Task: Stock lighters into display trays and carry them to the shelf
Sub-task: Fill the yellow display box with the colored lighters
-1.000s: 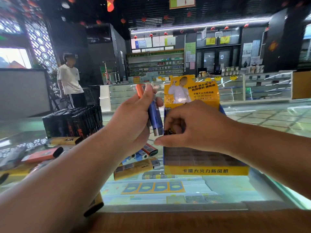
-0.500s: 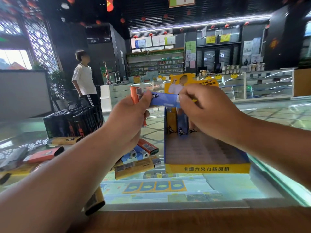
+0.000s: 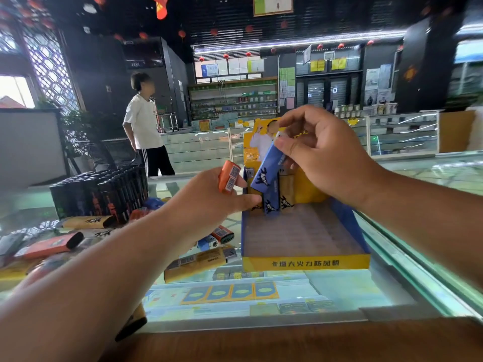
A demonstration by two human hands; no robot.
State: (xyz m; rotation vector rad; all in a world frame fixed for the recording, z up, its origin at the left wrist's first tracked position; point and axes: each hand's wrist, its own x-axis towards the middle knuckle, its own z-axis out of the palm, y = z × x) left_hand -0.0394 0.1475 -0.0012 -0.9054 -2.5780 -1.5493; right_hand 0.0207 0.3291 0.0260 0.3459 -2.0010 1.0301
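At the left of the frame, black lighters (image 3: pixel 104 194) stand packed together on the glass counter (image 3: pixel 339 291), and loose lighters (image 3: pixel 49 245) lie before them. In the centre, the left hand (image 3: pixel 206 205) grips an orange lighter (image 3: pixel 228 178). Just to its right, the right hand (image 3: pixel 329 160) pinches a tilted blue lighter (image 3: pixel 265 171) above the back row of the display tray (image 3: pixel 305 263), where a few lighters (image 3: pixel 271 206) stand upright.
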